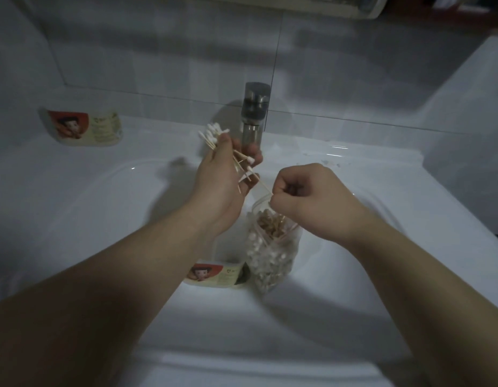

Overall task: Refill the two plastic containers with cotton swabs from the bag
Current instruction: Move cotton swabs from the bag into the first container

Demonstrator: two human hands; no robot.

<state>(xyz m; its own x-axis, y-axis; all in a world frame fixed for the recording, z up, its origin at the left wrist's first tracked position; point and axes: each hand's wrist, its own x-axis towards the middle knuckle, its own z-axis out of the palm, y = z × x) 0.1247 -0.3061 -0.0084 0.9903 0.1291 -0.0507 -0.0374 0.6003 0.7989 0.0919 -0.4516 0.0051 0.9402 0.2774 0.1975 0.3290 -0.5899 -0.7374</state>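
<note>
From the head camera, the refill looks to be in its gathering stage rather than near its end. The left hand [225,177] is raised over the back of the sink [381,247], just in front of the faucet [255,118], its fingers curled round a loose bundle of cotton swabs [214,136] that fans out above and below the grip. The right hand [306,194] is balled up at the mouth of the bag [270,252], thumb and fingers pinching a few more sticks where they poke out of the opening. The clear bag stands in the middle of the basin and looks well stocked, so I judge that plenty remains to be moved. One labelled container [214,275] lies in the basin touching the bag's left side, partly hidden by the left forearm; how full it is cannot be told. The other container [86,128] rests well apart at the back left corner of the sink top, and whether it is open or already filled cannot be told either. No swabs are visibly going into either one, so both fills seem to be left to do. The sink is glossy white, set against a wall [158,51] of large pale tiles, and the room is dim, with soft shadows across the basin.
</note>
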